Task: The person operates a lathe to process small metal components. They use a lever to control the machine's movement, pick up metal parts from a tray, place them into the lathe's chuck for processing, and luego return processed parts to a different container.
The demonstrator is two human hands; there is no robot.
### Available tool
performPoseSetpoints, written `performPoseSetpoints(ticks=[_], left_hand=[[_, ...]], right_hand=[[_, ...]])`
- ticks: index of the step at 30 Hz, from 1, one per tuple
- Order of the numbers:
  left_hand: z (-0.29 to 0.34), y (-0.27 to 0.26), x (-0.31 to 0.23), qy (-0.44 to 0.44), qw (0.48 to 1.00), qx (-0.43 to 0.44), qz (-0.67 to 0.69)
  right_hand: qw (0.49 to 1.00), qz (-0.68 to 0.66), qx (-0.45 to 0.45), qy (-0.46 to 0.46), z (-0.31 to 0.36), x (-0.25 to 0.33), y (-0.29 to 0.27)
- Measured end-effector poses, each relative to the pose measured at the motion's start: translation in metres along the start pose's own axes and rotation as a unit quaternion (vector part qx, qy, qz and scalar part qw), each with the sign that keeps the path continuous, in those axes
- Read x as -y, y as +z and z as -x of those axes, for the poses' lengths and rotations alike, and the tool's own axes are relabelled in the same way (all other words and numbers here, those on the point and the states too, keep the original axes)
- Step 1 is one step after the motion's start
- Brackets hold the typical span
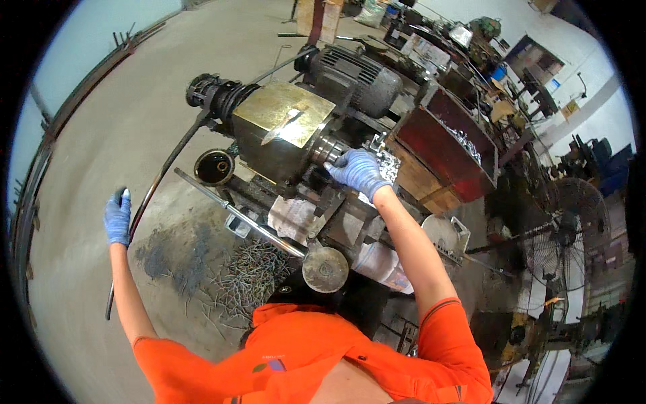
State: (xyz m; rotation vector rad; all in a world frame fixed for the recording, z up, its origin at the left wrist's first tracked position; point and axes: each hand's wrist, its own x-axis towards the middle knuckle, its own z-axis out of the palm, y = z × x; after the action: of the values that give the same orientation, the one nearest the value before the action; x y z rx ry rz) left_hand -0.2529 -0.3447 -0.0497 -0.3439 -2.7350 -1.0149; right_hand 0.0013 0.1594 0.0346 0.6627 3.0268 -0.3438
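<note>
My right hand (360, 172), in a blue knit glove, is at the round steel chuck (327, 149) on the front of a lathe's box-shaped headstock (286, 108). Its fingers are bent against the chuck's end, and the palm hides whatever lies beneath them. Far out on the left, my gloved left hand (118, 217) is raised with its fingers stretched up and nothing visible in it. Beside it, a long dark bar (165, 165) slants from the floor up to the headstock's pulley end (215, 94). A light-coloured tool (282, 126) lies on the headstock's top.
A steel lever (242, 219) slopes in front of the machine, ending near a round metal disc (325, 269). Metal shavings (249, 276) heap on the floor. A motor (356, 77) sits behind. To the right stand a red bin (447, 145) of small metal parts and a fan (565, 229).
</note>
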Motion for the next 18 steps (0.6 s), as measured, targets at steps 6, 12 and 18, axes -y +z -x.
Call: performPoseSetpoints(ticks=[6, 12, 18], left_hand=[[0.090, 0.021, -0.050, -0.141, 0.963, 0.087, -0.211], [0.122, 0.028, -0.108, -0.167, 0.960, 0.117, -0.191], [0.106, 0.035, -0.113, -0.042, 0.960, 0.110, -0.252]], right_hand=[[0.998, 0.012, -0.050, -0.043, -0.008, -0.004, 0.016], [0.997, -0.001, -0.062, -0.035, -0.006, -0.004, 0.012], [0.999, -0.002, -0.038, -0.002, -0.003, 0.002, 0.005]])
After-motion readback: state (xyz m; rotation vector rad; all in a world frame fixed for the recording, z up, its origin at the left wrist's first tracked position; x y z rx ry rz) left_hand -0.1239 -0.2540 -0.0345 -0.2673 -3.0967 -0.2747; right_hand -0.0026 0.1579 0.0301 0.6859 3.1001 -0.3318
